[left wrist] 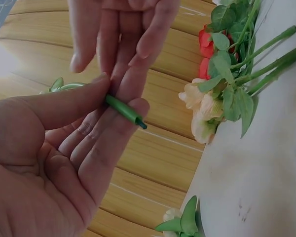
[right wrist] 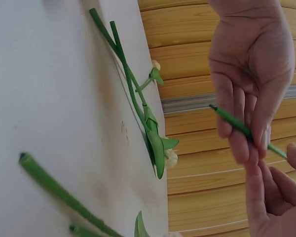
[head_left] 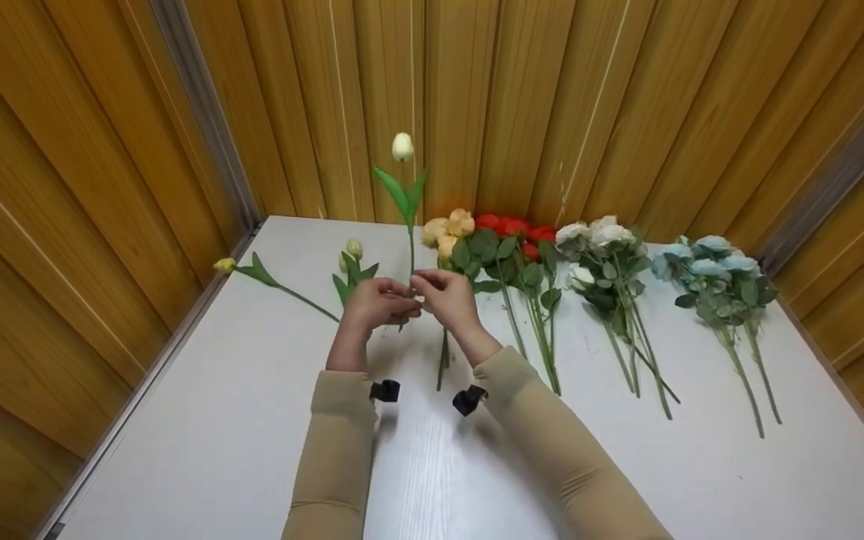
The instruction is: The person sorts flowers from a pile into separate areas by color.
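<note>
A white tulip stands upright above the table, two green leaves on its stem. My left hand pinches the lower stem between thumb and fingers, and the cut end pokes out below. Close by on the same stem is my right hand, its fingertips beside those of the left. In the left wrist view the right fingers are loosely extended, with a gap between them and the thumb. Behind the left hand lie more pale tulips, partly hidden by it.
A yellow tulip lies at the white table's left edge. To the right lie peach roses, red roses, white roses and light blue roses, stems towards me. Wood-panelled walls enclose the table.
</note>
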`<action>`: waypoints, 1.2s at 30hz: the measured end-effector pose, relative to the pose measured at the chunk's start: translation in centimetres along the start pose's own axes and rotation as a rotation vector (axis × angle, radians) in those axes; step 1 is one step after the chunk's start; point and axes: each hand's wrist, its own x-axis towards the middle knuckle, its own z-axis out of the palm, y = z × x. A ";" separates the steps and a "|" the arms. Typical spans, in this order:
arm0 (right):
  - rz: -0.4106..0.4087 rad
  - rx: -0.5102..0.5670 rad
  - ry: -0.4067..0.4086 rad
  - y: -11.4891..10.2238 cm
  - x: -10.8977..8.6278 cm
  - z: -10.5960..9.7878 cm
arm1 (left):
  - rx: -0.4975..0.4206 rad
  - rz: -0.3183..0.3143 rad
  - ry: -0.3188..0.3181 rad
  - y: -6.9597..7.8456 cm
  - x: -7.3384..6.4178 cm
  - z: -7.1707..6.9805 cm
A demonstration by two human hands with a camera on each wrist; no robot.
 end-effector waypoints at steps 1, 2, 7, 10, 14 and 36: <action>-0.014 0.008 0.026 -0.1 0.2 0.1 | 0.004 0.004 -0.010 0.0 0.0 0.3; -0.025 0.016 0.047 -0.2 0.5 0.1 | 0.007 0.009 -0.021 0.0 0.1 0.5; 0.011 0.034 0.066 0.3 1.6 0.2 | 0.061 -0.009 -0.077 -0.7 0.4 0.2; 0.084 0.021 0.042 0.9 2.1 0.2 | 0.107 -0.056 -0.009 -1.4 0.8 -1.2; 0.180 -0.045 -0.010 1.9 2.6 0.5 | 0.266 -0.093 0.220 -2.4 1.6 -3.2; 0.236 -0.440 -0.098 4.7 2.4 4.6 | 0.990 -0.129 0.247 -3.8 5.0 -2.8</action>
